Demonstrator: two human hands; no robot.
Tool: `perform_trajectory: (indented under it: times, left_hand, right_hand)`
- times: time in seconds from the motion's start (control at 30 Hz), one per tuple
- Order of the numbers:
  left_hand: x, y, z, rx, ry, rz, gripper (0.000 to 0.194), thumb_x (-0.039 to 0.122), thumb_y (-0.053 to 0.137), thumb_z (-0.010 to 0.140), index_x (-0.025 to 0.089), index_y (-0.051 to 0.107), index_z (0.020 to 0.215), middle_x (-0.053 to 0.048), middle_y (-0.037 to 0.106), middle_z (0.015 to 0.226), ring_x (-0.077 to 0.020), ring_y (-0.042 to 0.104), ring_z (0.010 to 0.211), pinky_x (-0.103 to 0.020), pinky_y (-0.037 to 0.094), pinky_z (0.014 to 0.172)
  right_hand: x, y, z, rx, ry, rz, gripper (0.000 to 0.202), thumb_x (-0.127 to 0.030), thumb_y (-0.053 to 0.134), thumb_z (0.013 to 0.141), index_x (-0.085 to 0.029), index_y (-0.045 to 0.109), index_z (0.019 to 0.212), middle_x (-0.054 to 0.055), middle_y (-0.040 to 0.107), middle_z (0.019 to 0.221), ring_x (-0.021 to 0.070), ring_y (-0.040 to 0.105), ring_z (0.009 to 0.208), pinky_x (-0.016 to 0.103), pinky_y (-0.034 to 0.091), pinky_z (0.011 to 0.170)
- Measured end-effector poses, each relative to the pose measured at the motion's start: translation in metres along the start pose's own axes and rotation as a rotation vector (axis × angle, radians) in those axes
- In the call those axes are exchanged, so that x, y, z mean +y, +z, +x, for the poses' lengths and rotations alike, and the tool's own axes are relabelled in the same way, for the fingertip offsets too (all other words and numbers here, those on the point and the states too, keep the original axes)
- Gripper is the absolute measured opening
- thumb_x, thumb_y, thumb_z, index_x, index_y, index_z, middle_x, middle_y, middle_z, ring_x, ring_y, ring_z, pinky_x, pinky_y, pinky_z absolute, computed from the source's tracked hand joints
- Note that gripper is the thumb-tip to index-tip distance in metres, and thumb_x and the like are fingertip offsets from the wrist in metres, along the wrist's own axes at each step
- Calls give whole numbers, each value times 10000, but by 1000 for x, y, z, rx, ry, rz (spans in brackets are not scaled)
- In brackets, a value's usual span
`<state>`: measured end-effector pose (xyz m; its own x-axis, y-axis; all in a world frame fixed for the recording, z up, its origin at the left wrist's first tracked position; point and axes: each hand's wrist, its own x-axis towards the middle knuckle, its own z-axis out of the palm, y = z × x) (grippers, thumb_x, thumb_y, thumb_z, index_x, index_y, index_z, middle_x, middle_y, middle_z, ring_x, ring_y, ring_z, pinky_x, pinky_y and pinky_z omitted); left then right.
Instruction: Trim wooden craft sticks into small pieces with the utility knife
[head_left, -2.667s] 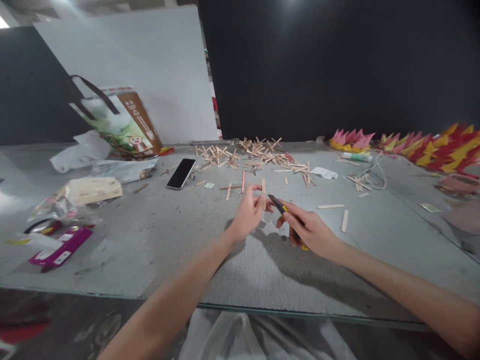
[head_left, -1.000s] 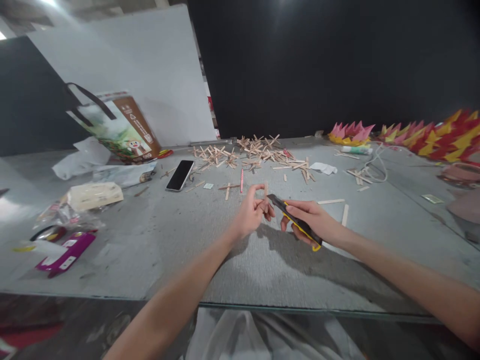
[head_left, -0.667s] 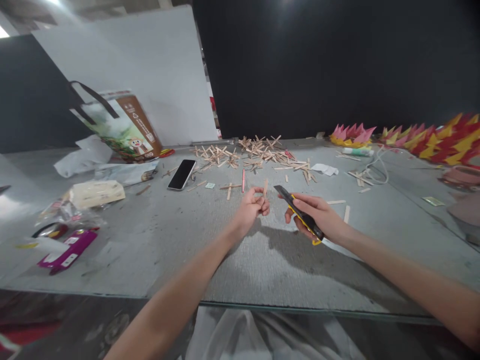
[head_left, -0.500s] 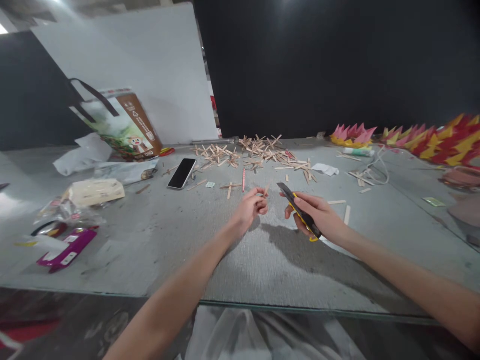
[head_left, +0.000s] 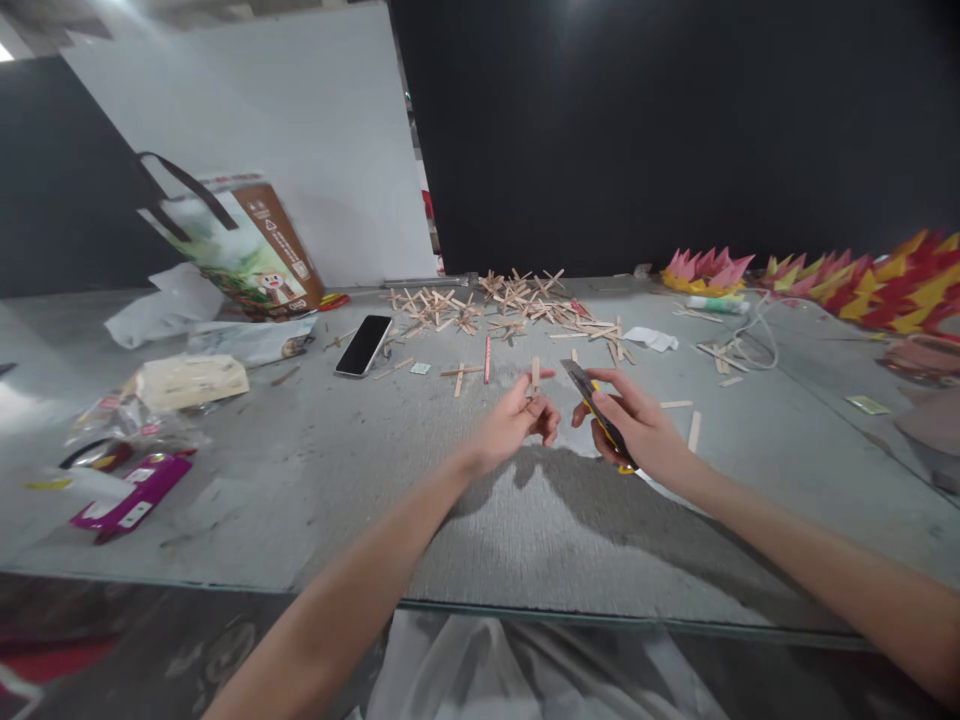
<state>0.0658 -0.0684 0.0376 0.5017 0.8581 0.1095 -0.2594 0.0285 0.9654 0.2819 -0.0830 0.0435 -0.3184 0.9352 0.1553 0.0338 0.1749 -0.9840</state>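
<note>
My left hand (head_left: 517, 422) hovers over the middle of the table with its fingers bent. It pinches a short flat wooden stick (head_left: 535, 372), which points upward past the index finger. My right hand (head_left: 637, 425), close by on the right, is wrapped round a black and yellow utility knife (head_left: 606, 418). The knife's blade tilts up and to the left, toward the stick, with a small gap between them. Beyond my left hand, a red patterned strip (head_left: 487, 360) and a cross of wooden sticks (head_left: 460, 377) lie on the table.
Piles of crossed wooden sticks (head_left: 517, 295) lie at the back of the grey table (head_left: 337, 510). A phone (head_left: 364, 345), a shopping bag (head_left: 247, 250) and a purple packet (head_left: 135, 497) are on the left. Folded paper pieces (head_left: 885, 290) and a glue stick (head_left: 716, 304) lie right.
My left hand has shifted slightly right and its index finger has stretched out, so more of the wooden stick shows. The knife in my right hand has moved a little.
</note>
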Motion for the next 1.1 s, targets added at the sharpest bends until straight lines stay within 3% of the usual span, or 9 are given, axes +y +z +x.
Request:
perform_trajectory:
  times: [0.13, 0.23, 0.73, 0.93, 1.1]
  left_hand:
    - [0, 0, 0, 6, 70, 50, 870, 560, 627, 979, 271, 123, 1626, 37, 580, 750, -146, 563, 616, -311, 483, 668]
    - [-1, -2, 1, -5, 111, 72, 904, 572, 609, 989, 269, 68, 1646, 38, 584, 747, -142, 568, 609, -305, 480, 660]
    - [-14, -6, 5, -14, 170, 142, 810, 583, 545, 1021, 279, 117, 1640, 64, 539, 697, -127, 544, 581, -287, 450, 630]
    - [-14, -4, 4, 29, 131, 233, 547, 553, 485, 1048, 209, 280, 1421, 76, 548, 653, -133, 533, 562, -286, 438, 621]
    - [-11, 0, 2, 83, 123, 307, 358, 495, 468, 1064, 225, 343, 1264, 62, 575, 681, -129, 544, 584, -275, 435, 625]
  right_hand:
    - [-4, 0, -6, -95, -42, -118, 480, -511, 504, 1055, -312, 466, 1490, 11, 698, 961, 56, 493, 412, 192, 385, 364]
    - [-8, 2, -10, -156, -39, -223, 469, -480, 462, 1079, -315, 480, 1518, -1, 669, 888, 55, 476, 435, 191, 401, 402]
    - [-4, 4, -8, -183, -31, -304, 464, -455, 419, 1100, -341, 457, 1548, 11, 673, 904, 64, 498, 453, 202, 423, 417]
    - [-8, 6, -9, -184, -14, -298, 474, -463, 422, 1097, -326, 450, 1550, 12, 670, 924, 58, 502, 451, 197, 421, 411]
    - [-10, 7, -9, -167, 15, -297, 481, -487, 431, 1087, -324, 464, 1538, 9, 664, 914, 58, 497, 440, 197, 424, 403]
